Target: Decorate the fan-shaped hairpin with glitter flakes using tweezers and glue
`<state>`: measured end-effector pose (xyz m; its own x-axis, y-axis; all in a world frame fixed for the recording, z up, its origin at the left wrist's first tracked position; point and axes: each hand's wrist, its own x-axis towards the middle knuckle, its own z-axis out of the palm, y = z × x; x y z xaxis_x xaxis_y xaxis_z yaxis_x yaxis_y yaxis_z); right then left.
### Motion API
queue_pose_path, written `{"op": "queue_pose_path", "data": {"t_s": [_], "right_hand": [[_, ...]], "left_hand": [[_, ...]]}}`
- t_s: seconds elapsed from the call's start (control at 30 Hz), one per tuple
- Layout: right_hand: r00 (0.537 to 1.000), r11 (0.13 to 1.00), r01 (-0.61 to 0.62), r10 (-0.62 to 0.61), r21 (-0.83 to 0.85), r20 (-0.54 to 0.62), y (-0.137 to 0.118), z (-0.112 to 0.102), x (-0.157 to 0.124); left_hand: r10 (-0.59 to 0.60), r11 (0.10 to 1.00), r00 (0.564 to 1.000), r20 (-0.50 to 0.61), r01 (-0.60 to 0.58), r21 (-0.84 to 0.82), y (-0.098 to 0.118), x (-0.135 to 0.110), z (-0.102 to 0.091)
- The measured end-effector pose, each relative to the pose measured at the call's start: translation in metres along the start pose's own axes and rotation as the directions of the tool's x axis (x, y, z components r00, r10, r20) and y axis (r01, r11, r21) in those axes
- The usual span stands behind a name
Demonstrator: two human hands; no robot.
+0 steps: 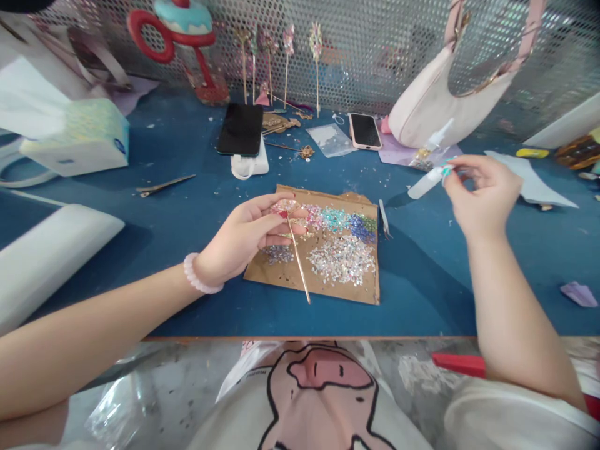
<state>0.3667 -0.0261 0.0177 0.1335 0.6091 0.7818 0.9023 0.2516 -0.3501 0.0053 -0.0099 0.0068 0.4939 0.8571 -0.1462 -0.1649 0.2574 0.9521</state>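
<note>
My left hand (239,234), wearing a pale pink bead bracelet, is closed around the upper part of a thin gold hair stick (300,269). The stick's decorated head is partly hidden by the fingers, and its bare end points down towards me. Beneath it lies a cardboard sheet (267,276) with piles of silver rhinestones (344,259), teal rhinestones (335,219) and blue rhinestones (360,228). Off to the right, my right hand (487,187) pinches the end of a small white bottle (425,182), tilted above the blue table.
Tweezers (384,219) lie beside the cardboard's right edge. Farther back are a black phone (240,128), a pink-edged phone (365,131), a clear plastic bag (330,139) and a pink handbag (424,106). A tissue box (89,140) and scissors (164,185) are at left. Several decorated sticks stand upright behind.
</note>
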Motion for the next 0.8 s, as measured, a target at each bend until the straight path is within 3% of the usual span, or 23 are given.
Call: {"op": "queue_pose_path", "data": {"t_s": [0.17, 0.37, 0.8], "right_hand": [[0.986, 0.994, -0.112, 0.113, 0.013, -0.123, 0.029, -0.002, 0.010], [0.976, 0.982, -0.183, 0.177, -0.036, -0.124, 0.049, 0.001, 0.017], [0.977, 0.961, -0.211, 0.203, -0.179, -0.059, 0.030, 0.001, 0.025]], "left_hand": [[0.001, 1.000, 1.000, -0.007, 0.000, 0.001, 0.000, 0.001, 0.001], [-0.001, 1.000, 1.000, -0.011, 0.001, 0.001, -0.002, 0.001, 0.001], [-0.009, 1.000, 1.000, -0.016, 0.009, 0.015, -0.002, 0.002, 0.001]]}}
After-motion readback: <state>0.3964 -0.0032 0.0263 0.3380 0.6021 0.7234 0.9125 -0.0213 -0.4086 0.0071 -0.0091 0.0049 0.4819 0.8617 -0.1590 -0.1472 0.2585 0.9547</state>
